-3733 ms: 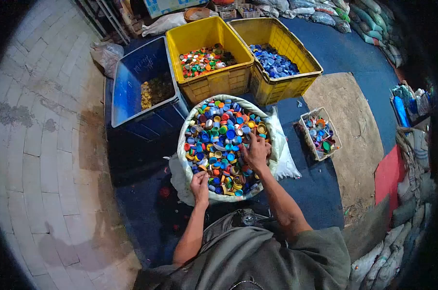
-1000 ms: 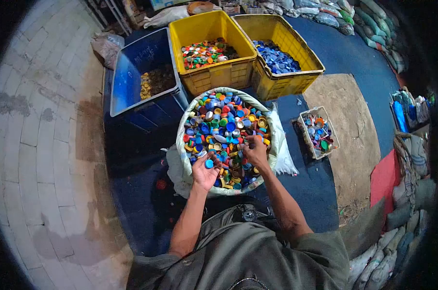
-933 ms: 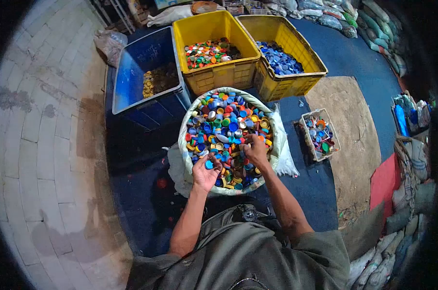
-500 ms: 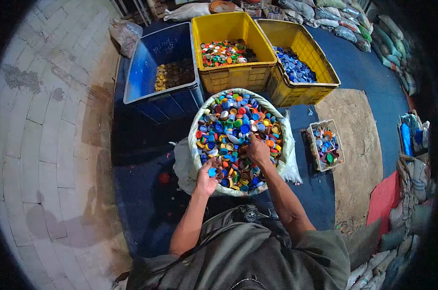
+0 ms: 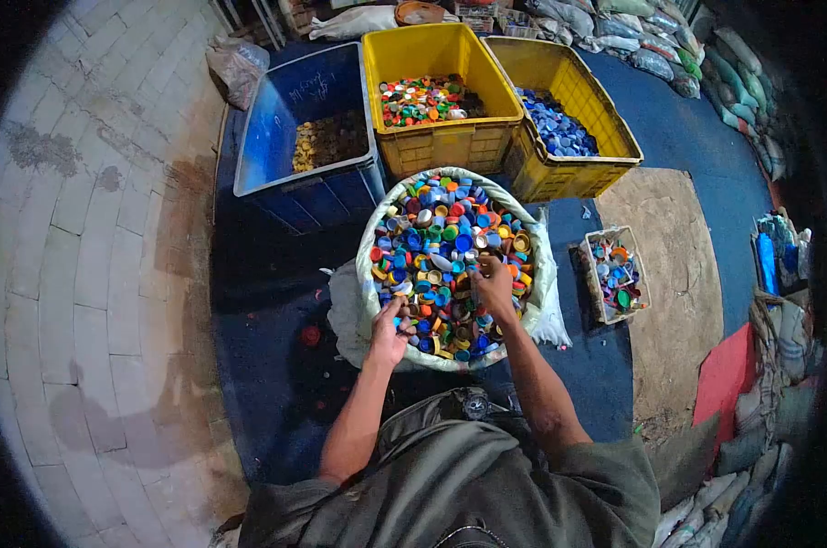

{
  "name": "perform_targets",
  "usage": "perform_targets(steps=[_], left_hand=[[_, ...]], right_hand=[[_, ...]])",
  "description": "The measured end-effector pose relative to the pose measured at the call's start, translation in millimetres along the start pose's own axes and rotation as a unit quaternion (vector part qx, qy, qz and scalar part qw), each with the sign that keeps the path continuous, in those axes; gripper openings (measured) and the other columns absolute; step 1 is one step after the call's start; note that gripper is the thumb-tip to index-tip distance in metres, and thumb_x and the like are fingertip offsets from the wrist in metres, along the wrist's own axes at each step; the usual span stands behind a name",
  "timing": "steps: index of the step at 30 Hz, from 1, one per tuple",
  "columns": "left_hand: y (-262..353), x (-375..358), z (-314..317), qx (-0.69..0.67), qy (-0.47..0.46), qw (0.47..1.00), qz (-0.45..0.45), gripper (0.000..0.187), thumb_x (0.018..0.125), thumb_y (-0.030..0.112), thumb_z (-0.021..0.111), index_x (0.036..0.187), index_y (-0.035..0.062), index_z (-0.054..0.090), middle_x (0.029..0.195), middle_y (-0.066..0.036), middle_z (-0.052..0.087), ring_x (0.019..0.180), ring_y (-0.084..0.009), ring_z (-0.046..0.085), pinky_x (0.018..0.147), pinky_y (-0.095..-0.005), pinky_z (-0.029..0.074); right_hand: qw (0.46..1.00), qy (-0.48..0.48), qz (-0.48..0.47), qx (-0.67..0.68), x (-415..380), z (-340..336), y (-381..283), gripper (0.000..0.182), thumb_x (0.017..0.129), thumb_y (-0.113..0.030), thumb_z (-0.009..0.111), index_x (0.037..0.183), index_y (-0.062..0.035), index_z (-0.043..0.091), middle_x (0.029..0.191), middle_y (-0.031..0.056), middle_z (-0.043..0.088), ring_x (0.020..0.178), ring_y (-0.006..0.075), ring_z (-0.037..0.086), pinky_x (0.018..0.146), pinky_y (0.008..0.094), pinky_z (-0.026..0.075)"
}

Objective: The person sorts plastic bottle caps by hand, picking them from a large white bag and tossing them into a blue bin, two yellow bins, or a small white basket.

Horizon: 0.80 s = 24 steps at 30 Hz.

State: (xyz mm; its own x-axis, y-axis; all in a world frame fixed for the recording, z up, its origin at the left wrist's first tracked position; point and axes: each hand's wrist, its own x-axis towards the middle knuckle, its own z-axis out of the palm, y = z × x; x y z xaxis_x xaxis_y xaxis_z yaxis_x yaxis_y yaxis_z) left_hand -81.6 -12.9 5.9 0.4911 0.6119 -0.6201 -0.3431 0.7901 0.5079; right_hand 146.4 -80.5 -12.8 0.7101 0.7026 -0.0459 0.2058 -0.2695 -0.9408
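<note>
A round container lined with a pale sack (image 5: 542, 274) is full of mixed coloured bottle caps (image 5: 441, 239). At its lower left edge my left hand (image 5: 392, 333) is curled round a light blue cap (image 5: 397, 322), which shows between the fingers. My right hand (image 5: 494, 289) is over the caps right of the middle, its fingers bent down toward the pile. Whether a cap is between those fingertips is too small to tell.
Behind stand a blue crate (image 5: 310, 183) with yellow and brown caps, a yellow crate (image 5: 450, 142) with mixed caps and another yellow crate (image 5: 573, 173) with blue caps. A small basket (image 5: 644, 283) is on the right. Filled sacks (image 5: 655, 62) lie at the back right.
My left hand has turned and its fingers have closed more over the light blue cap. My right hand has shifted slightly right, with its fingers bent differently.
</note>
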Motion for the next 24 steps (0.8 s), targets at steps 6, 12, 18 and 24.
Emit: perform_targets(steps=[6,12,18,24], left_hand=[[8.1,31.3,21.2,0.36,0.073,0.904,0.219,0.032,0.08,0.023,0.071,0.103,0.0061,0.057,0.085,-0.003,0.063,0.072,-0.0095,0.056,0.059,-0.0251,0.044],[11.4,77.2,25.1,0.523,0.076,0.791,0.309,0.038,0.076,0.02,0.073,0.104,0.0016,0.056,0.085,-0.009,0.069,0.08,-0.0181,0.063,0.075,-0.0316,0.046],[8.6,93.6,41.2,0.59,0.066,0.75,0.292,0.038,0.077,0.017,0.072,0.106,0.0,0.053,0.09,-0.014,0.069,0.08,-0.0277,0.065,0.073,-0.0382,0.048],[7.5,92.2,54.1,0.594,0.126,0.749,0.264,0.035,0.076,0.015,0.074,0.101,0.0003,0.056,0.087,-0.013,0.069,0.079,-0.023,0.064,0.071,-0.0351,0.049]], right_hand=[[0.772,-0.139,0.274,0.556,-30.2,-29.8,-20.9,0.031,0.086,-0.02,0.056,0.109,0.0,0.058,0.087,0.0042,0.06,0.074,0.0147,0.056,0.067,0.0276,0.046],[0.752,-0.083,0.284,0.589,-61.5,-42.0,-37.2,0.039,0.088,-0.028,0.052,0.111,0.0032,0.058,0.096,0.0091,0.061,0.083,0.0205,0.058,0.071,0.03,0.048],[0.742,-0.041,0.298,0.599,-77.5,-52.5,-41.1,0.042,0.089,-0.03,0.051,0.112,0.0038,0.06,0.103,0.0108,0.062,0.086,0.0232,0.058,0.072,0.0336,0.047],[0.753,-0.048,0.27,0.599,-83.9,-58.4,-35.8,0.037,0.09,-0.028,0.051,0.108,0.0023,0.061,0.099,0.0112,0.063,0.084,0.0232,0.058,0.073,0.0345,0.048]])
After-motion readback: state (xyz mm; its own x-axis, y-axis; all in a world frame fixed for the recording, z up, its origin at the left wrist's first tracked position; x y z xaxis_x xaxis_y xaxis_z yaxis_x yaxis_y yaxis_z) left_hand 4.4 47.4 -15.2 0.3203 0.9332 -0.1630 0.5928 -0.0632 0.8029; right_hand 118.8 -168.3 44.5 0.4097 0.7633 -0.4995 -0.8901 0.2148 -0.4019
